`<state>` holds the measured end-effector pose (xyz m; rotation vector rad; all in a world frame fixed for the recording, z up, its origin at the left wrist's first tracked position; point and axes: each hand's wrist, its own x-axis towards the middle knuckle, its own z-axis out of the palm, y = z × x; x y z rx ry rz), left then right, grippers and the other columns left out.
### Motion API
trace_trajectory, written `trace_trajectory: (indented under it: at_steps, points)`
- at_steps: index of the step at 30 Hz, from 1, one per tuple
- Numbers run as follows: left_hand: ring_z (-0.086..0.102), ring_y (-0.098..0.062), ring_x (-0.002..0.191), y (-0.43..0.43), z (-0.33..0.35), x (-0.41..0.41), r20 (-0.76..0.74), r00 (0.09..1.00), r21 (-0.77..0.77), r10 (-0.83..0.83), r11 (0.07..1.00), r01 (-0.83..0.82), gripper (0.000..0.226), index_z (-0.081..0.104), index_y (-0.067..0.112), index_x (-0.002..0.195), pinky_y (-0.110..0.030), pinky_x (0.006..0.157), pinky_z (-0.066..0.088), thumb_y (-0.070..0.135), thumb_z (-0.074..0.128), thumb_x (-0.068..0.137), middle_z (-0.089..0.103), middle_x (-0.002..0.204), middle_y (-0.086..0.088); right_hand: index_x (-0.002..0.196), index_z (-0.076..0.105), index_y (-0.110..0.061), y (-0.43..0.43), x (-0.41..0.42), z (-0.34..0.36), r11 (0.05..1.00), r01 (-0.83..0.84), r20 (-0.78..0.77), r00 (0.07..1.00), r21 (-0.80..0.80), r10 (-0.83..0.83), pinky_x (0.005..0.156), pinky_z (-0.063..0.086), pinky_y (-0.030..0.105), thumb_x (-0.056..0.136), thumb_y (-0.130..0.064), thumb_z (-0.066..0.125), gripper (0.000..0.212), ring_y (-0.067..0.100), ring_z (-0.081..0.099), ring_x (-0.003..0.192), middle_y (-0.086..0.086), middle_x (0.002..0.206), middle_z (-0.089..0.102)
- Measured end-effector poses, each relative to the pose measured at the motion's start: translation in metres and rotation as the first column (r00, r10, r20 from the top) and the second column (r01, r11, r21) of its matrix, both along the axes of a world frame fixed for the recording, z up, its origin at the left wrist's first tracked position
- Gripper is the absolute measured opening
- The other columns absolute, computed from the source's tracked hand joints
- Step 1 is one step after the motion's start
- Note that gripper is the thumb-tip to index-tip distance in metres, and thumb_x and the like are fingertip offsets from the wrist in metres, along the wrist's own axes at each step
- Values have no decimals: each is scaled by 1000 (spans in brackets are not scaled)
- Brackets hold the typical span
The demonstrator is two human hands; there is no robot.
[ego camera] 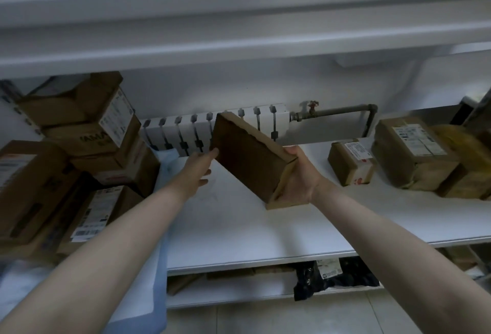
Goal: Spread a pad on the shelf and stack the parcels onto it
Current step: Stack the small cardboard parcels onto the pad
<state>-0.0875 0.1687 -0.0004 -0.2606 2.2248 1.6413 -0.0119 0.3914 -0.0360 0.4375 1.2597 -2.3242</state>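
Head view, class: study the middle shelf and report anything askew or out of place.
The top box of the left cardboard stack sits tilted and twisted against those below. The blue pad droops over the front edge of the shelf instead of lying flat.

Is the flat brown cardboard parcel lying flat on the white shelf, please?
No, the brown cardboard parcel is tilted, its lower end gripped by the right hand and its side touched by the left hand.
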Motion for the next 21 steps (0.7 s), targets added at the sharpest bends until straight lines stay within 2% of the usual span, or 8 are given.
trace_trajectory:
  at_steps: [3,5,8,10,12,14,17,21]
  points:
    - [37,-27,136,-24,7,5,-40,998,102,-40,994,44,74,28,22,147,-46,110,30,54,57,87,35,150,-2,115,63,-14,-8,6,-2,983,-89,41,994,-162,97,92,41,45,60,-58,63,70,36,50,110,17,119,58]
    - [37,-24,137,-40,14,10,-47,996,187,-78,979,85,72,35,25,144,-47,112,25,55,59,84,41,147,1,114,63,-12,-15,10,0,970,-152,28,987,-192,160,92,41,46,49,-52,74,77,38,49,109,19,119,56]
    - [52,-21,125,-67,25,19,-51,995,262,-87,960,97,70,53,26,128,-43,108,36,52,76,67,61,127,2,102,71,-8,-31,14,4,953,-212,14,975,-216,220,90,42,50,40,-46,80,73,39,51,105,21,110,63]
    - [57,-22,117,-82,31,25,-56,998,280,-34,959,48,68,55,22,128,-39,100,46,45,77,67,64,123,-1,104,70,-8,-41,13,4,947,-244,-18,969,-208,245,91,42,58,44,-42,80,69,42,49,110,22,112,62]
    - [59,-20,110,-93,35,31,-63,997,265,53,964,-34,57,54,19,129,-33,88,49,40,71,78,63,123,-3,118,60,-10,-52,7,3,950,-295,-43,955,-101,292,97,38,65,54,-36,76,70,46,45,117,20,122,53]
    - [60,-15,96,-112,39,42,-80,990,202,120,974,-102,48,56,19,123,-27,76,49,39,70,82,63,116,-2,122,54,-11,-73,4,7,919,-366,-45,926,147,376,102,38,58,65,-35,69,64,41,48,119,18,124,50]
    - [60,-10,84,-127,41,53,-75,993,82,92,993,-85,46,58,19,119,-22,63,47,38,73,80,64,105,0,133,51,-15,-99,2,9,806,-420,-40,877,416,478,104,41,46,77,-46,67,66,28,52,122,8,132,55]
    - [62,-11,86,-155,47,70,-109,991,38,73,997,-69,52,59,16,119,-21,61,48,38,78,75,67,107,-1,131,52,-18,-146,9,17,636,-363,-84,824,682,560,108,41,41,78,-33,77,61,18,55,118,0,126,61]
